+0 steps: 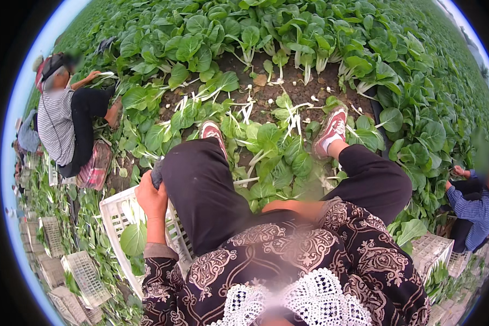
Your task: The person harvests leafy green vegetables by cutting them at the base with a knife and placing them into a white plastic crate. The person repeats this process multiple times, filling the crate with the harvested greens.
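Note:
My left hand (151, 197) is at the near rim of a white plastic crate (120, 248), beside my left knee, its fingers closed around a dark grey object (157, 174) that I cannot identify. Leafy greens (133, 239) with pale stalks lie in that crate. Only the wrist and part of my right hand (278, 206) show, low in front of my lap; its fingers are hidden. Cut greens (269, 140) lie on the ground between my red and white shoes (333, 132). Past them, small white root stubs (270, 101) dot the brown soil.
Dense standing greens (248, 36) rise ahead and right. A co-worker in a striped shirt (57, 126) sits at left, holding pale stalks; another in a blue checked shirt (474, 214) sits at right. More crates (85, 277) stand behind on both sides.

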A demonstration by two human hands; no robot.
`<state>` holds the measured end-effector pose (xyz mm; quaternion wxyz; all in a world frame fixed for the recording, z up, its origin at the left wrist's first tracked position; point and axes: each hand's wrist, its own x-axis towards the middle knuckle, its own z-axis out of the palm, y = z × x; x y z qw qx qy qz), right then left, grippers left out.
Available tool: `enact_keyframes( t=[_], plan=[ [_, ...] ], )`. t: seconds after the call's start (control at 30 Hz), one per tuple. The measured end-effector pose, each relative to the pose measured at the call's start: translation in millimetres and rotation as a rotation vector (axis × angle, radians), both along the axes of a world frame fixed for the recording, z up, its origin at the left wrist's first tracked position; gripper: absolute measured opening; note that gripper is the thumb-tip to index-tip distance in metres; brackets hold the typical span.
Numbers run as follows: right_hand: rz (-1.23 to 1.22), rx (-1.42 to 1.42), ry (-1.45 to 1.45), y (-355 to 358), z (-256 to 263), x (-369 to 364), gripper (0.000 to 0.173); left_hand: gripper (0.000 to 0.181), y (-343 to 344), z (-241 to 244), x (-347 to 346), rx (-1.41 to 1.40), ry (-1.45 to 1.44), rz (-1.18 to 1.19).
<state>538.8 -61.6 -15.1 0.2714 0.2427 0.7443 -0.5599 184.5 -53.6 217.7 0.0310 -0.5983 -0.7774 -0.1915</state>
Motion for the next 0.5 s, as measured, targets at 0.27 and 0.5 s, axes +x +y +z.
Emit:
enact_keyframes(
  t=[0.27,0.5],
  plan=[
    [0.090,-0.110,-0.081,2.8,-1.3,14.2,0.037,0.033,47.7,-11.0,-27.9,-0.419,-0.008,-0.054],
    [0.145,-0.218,-0.095,34.2,-9.3,13.2,0.037,0.038,57.7,-26.3,-46.4,-0.683,0.061,0.068]
  ],
)
